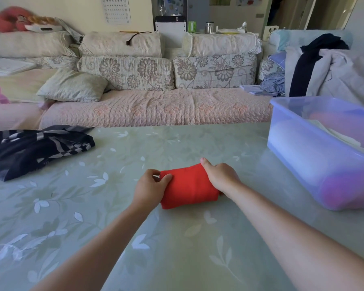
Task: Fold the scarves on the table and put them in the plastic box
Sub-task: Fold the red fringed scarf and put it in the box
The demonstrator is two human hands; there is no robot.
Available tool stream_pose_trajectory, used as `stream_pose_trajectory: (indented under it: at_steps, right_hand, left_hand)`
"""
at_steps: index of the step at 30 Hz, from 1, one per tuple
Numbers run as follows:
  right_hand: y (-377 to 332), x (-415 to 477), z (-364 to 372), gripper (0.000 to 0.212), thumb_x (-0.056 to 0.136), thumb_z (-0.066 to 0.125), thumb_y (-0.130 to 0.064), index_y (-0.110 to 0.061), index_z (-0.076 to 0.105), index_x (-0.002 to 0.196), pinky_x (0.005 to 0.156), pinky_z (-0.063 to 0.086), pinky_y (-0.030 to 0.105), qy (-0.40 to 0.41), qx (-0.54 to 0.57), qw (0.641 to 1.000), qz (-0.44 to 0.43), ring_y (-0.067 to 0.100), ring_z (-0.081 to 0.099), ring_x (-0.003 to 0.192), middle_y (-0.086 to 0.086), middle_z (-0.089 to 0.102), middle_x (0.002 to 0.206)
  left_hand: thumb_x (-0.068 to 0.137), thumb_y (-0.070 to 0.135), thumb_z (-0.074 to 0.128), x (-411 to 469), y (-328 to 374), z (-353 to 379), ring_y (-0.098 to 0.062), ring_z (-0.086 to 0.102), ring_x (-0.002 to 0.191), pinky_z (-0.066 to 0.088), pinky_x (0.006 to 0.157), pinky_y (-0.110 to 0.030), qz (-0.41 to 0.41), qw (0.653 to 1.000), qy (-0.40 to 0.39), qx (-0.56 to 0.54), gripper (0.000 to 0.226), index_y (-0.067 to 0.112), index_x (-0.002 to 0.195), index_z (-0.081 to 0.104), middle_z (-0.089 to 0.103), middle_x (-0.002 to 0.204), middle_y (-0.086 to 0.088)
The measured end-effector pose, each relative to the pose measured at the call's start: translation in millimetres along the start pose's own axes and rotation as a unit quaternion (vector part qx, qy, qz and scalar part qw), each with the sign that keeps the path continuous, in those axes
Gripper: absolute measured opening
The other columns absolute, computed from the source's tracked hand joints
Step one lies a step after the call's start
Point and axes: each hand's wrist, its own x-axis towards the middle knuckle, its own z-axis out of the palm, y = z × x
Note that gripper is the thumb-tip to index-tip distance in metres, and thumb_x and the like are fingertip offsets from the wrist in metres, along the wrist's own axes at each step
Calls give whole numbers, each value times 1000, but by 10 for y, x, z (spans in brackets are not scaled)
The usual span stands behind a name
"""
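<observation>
A red scarf (189, 186), folded into a small thick bundle, lies in the middle of the green table (177, 238). My left hand (150, 189) grips its left end, thumb on top and fingers curled at the edge. My right hand (220, 177) holds the right end, thumb along the far edge and fingers wrapped round the side. A black and white patterned scarf (36, 148) lies crumpled at the table's left. The translucent plastic box (303, 156) stands at the right, with pale and pink cloth inside.
A long sofa (156, 110) with floral cushions runs just beyond the table's far edge. Clothes are piled on a seat (328, 68) behind the box. The table carries a glossy leaf-patterned cover.
</observation>
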Motion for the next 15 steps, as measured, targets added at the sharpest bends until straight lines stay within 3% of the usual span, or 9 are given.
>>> stream_pose_trajectory:
  at_steps: [3,5,7,8,10,12,13,15]
  right_hand:
    - [-74,29,-29,58,93,38,-68,-16,61,104,87,44,38,72,-47,996,-19,31,62,107,8,64,116]
    - [-117,5,-24,37,95,50,-49,-22,60,118,94,44,37,147,-57,977,-146,26,58,114,2,57,124]
    - [-158,-16,-13,24,92,58,-28,-22,69,113,99,44,34,148,-43,940,-305,22,58,114,-1,60,124]
    - [-163,-26,4,24,90,59,-22,-21,73,109,100,45,33,128,-55,922,-361,21,59,113,-1,63,123]
    - [-146,-59,76,29,91,53,-20,-22,76,109,101,46,36,90,-119,893,-425,22,62,113,-1,69,122]
    - [-98,-83,144,34,99,46,-21,-20,70,123,108,39,34,49,-154,892,-421,21,57,124,0,66,131]
    - [-65,-80,164,36,103,43,-22,-18,64,132,114,30,30,25,-152,904,-399,20,49,133,1,60,140]
    - [6,-42,188,42,108,36,-28,-21,50,146,119,14,24,-28,-137,931,-337,15,29,148,-1,42,156]
  left_hand:
    - [87,41,67,132,-29,34,-15,59,91,40,73,-27,22,999,6,40,33,18,110,60,63,103,4]
    - [87,40,67,211,-57,54,-13,57,91,40,77,-26,43,997,6,63,31,19,110,61,61,111,3]
    - [87,33,68,246,-41,54,-14,56,90,43,78,-27,74,993,27,85,25,23,109,62,54,116,4]
    - [87,25,68,239,-17,44,-17,57,91,46,76,-30,129,984,56,108,18,24,105,65,53,115,4]
    - [83,11,57,200,43,55,-23,60,87,50,67,-33,308,932,94,167,20,22,90,72,61,102,2]
    - [80,16,41,120,83,100,-26,62,79,51,63,-32,425,878,69,208,34,19,85,74,68,88,1]
    - [82,21,36,53,99,126,-26,64,82,52,69,-33,430,875,36,221,40,20,93,74,71,91,2]
    - [89,32,27,-32,59,185,-20,62,106,47,94,-32,403,882,-18,242,51,22,119,67,68,117,3]
